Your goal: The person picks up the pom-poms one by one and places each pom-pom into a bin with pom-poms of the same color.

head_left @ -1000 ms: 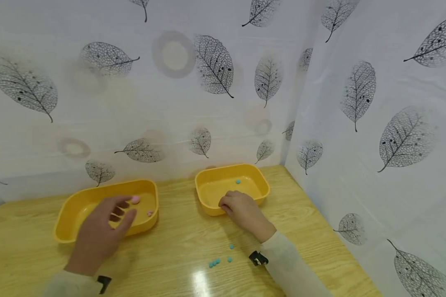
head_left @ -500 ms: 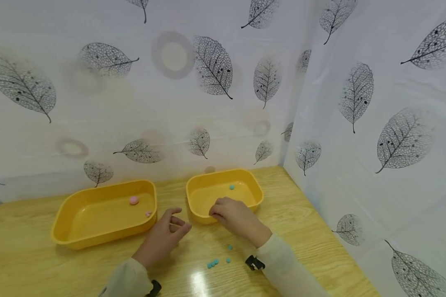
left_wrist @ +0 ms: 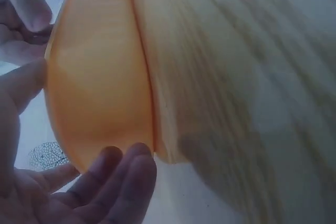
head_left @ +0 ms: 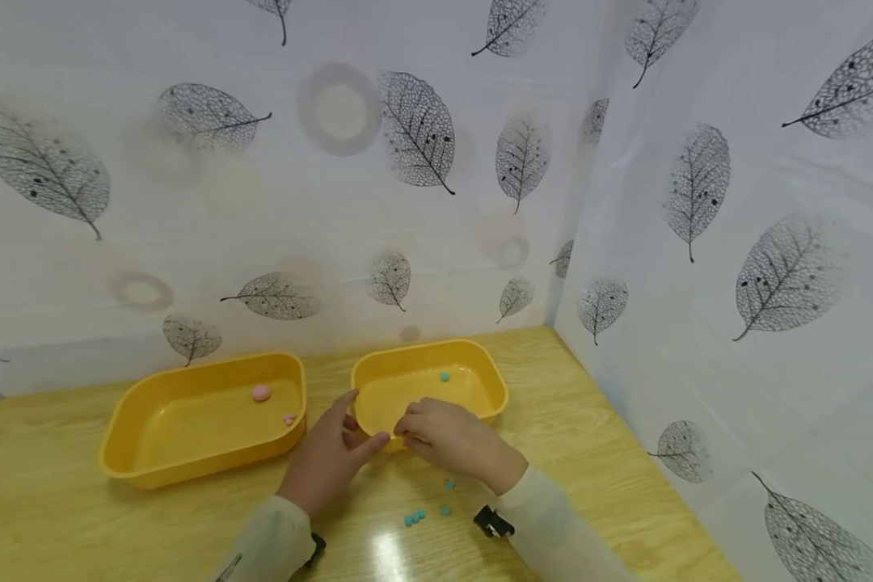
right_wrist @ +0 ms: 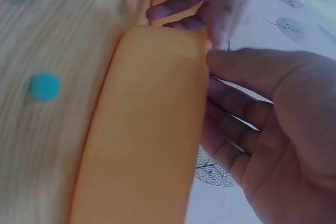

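Observation:
Two yellow plastic trays stand on the wooden table. At the near side of the smaller, right-hand tray (head_left: 407,388), my right hand (head_left: 460,443) pinches the rim, its thumb outside and its fingers inside the wall. My left hand (head_left: 327,462) holds that tray's near left corner; the left wrist view has the thumb at the rim and fingers (left_wrist: 139,169) against the end wall. A small blue ball (head_left: 444,377) lies inside this tray. More blue balls (head_left: 415,517) lie on the table in front of it, two of them visible beside the tray in the right wrist view.
To the left stands the larger yellow tray (head_left: 196,428), holding a pink ball (head_left: 261,392) and some small pink pieces (head_left: 288,419). A white leaf-printed sheet (head_left: 335,202) hangs behind the wooden table (head_left: 575,420) and along its right side.
My left hand has come from over the larger tray to the smaller tray's left corner. The smaller tray has slid left and towards me, with my right hand at its rim throughout.

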Motion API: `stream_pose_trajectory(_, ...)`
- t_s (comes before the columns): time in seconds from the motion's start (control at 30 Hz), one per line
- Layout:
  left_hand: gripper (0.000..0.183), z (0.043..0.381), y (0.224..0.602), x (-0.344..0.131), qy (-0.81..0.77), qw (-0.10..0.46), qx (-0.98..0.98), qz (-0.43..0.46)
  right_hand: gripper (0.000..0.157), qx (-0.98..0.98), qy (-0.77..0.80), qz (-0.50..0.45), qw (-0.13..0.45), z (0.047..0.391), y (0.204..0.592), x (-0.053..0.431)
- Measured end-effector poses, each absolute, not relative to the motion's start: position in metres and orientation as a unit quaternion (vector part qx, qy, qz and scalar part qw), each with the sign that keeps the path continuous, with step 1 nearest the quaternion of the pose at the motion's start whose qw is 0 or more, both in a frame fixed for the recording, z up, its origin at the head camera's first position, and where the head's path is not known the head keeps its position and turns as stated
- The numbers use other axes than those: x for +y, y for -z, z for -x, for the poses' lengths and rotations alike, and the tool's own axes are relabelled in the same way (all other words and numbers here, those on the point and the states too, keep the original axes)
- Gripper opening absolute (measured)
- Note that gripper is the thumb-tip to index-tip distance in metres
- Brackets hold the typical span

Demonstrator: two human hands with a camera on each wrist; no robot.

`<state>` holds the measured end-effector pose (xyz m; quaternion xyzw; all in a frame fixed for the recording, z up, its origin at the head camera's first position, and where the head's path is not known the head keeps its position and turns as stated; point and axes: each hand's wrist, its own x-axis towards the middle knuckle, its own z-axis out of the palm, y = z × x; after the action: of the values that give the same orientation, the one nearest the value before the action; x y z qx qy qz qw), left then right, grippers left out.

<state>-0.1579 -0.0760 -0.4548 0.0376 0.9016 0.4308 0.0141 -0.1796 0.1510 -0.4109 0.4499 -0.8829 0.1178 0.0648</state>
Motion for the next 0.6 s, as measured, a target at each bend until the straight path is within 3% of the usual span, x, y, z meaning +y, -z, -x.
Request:
stream_pose_trajectory(0.1, 0.088, 0.158, 0.454, -0.078, -0.406, 0.004, 0.913, -0.044, 0.013, -0.883, -0.126, -0.450, 0.045, 0.178, 0.402, 0.152)
stream_pose_trajectory(0.33, 0.091, 0.157, 0.452, -0.077, -0.395, 0.004, 0.918, -0.041, 0.008, -0.876, -0.152, -0.447, -0.100, 0.168, 0.385, 0.154)
stream_pose_trajectory(0.6, 0.082, 0.153, 0.448, -0.085, -0.413, 0.018, 0.910, -0.027, 0.009, -0.884, -0.114, -0.411, -0.193, 0.156, 0.388, 0.147)
